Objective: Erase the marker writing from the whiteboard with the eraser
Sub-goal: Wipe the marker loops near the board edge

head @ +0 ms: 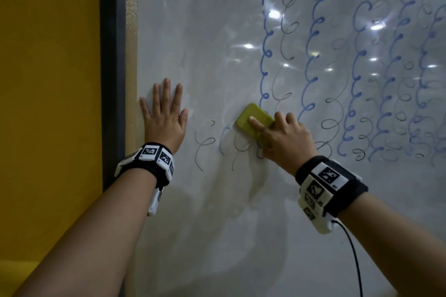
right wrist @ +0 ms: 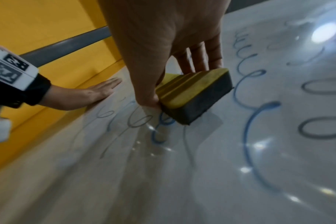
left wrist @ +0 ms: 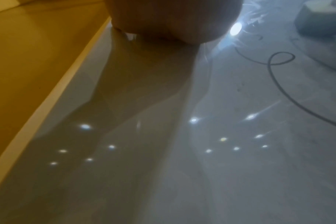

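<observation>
A yellow-backed eraser [head: 251, 120] with a dark felt pad [right wrist: 199, 104] lies flat against the whiteboard [head: 205, 38]. My right hand [head: 282, 137] grips it, thumb on one long edge, fingers over the other, index finger along its back. Blue and grey looped marker writing [head: 311, 67] fills the board's right half, and short grey and blue strokes [head: 205, 144] sit just below and left of the eraser. The board's upper left is wiped pale. My left hand [head: 164, 113] presses flat on the board near its left edge, fingers spread upward; the left wrist view shows only its heel [left wrist: 163, 19].
A tan frame strip [head: 131, 55] and a dark post [head: 109, 67] border the board on the left, with a yellow wall [head: 48, 103] beyond. A black cable [head: 354, 255] hangs from my right wristband. Ceiling lights glare on the glossy surface.
</observation>
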